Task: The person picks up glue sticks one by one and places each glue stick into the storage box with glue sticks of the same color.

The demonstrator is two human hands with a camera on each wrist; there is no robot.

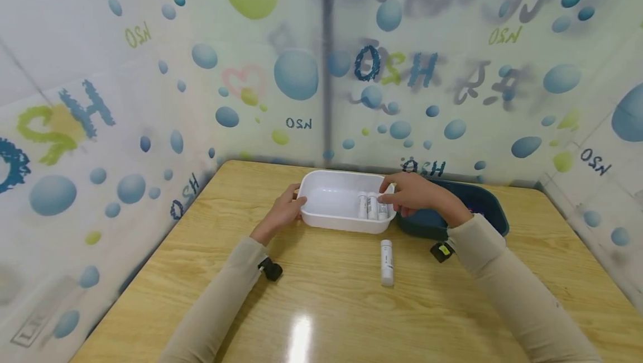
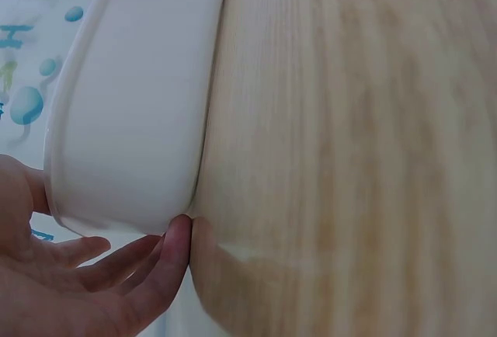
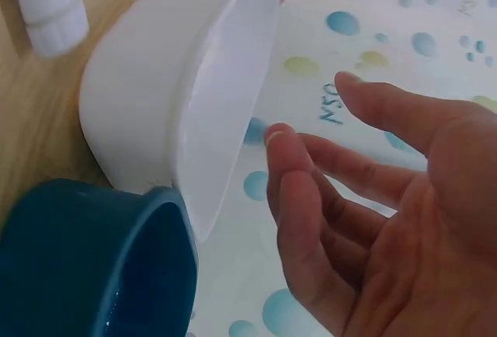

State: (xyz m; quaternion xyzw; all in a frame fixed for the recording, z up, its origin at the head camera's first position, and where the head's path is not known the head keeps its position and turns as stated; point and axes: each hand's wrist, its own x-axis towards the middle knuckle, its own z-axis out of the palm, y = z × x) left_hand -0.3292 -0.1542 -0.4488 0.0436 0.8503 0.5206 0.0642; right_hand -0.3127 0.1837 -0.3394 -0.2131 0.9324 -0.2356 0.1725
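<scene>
A white plastic tray (image 1: 346,224) stands on the table, with three white capped tubes (image 1: 372,206) side by side at its right end. My left hand (image 1: 282,208) holds the tray's left end, thumb at the rim and fingers against the outer wall, as the left wrist view shows on the tray (image 2: 140,104). Above the tubes hovers my right hand (image 1: 418,191); in the right wrist view the hand (image 3: 411,228) has loosely bent fingers, thumb apart, nothing between them. Another white tube (image 1: 387,262) lies on the table in front of the tray.
Right of the white tray, against its end, stands a dark blue basin (image 1: 422,224), partly behind the right forearm; small items inside are barely visible. Printed wall sheeting (image 1: 301,145) rises behind the wooden table (image 1: 321,285).
</scene>
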